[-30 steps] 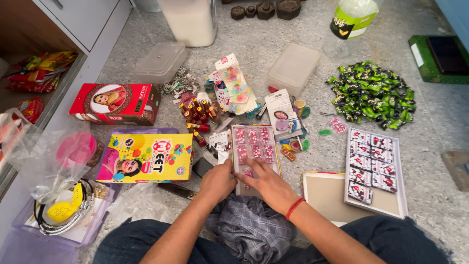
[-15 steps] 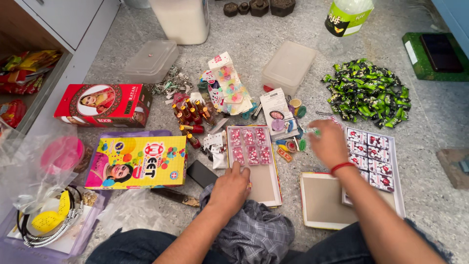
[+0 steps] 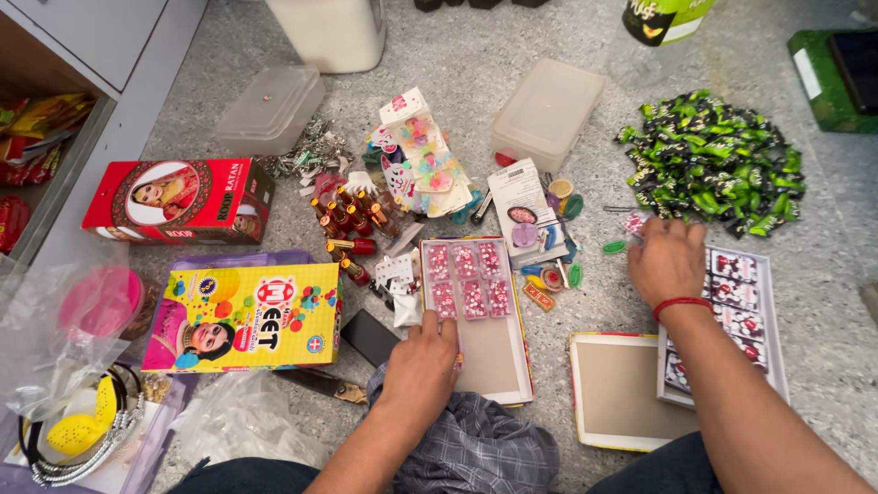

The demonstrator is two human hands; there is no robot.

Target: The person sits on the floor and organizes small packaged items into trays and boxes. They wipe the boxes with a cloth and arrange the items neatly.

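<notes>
So the person is sitting on a grey speckled stone floor [image 3: 512, 55] with stuff spread all over it. Left hand [image 3: 422, 359] rests on the near left edge of a shallow white cardboard tray [image 3: 489, 352], thumb over the rim and fingers curled down on it, so it's pressing the tray flat more than gripping it. The tray's long axis runs straight away from the person, and 6 small pink-and-white packets [image 3: 465, 279] fill its far half in 2 rows of 3; the near half is bare. The packets sit just beyond the left hand's fingertips.

Right hand [image 3: 668, 261] is stretched out to the right, knuckles up, fingers bent down onto the floor at the far left corner of a second flat tray of red-and-white packets [image 3: 739, 316]. A loose small pink packet [image 3: 633, 222] lies at its fingertips, touching or nearly so. I can't tell if the fingers have actually pinched anything, since the back of the hand hides them. That loose packet is well to the right of the first tray, so the right hand is clearly the nearer one.

Just past that, a pile of green-and-black wrapped sweets [image 3: 709, 160]. Left of the first tray there's a yellow printed box [image 3: 247, 316], and near the right forearm an empty white tray lid [image 3: 617, 389]
</notes>
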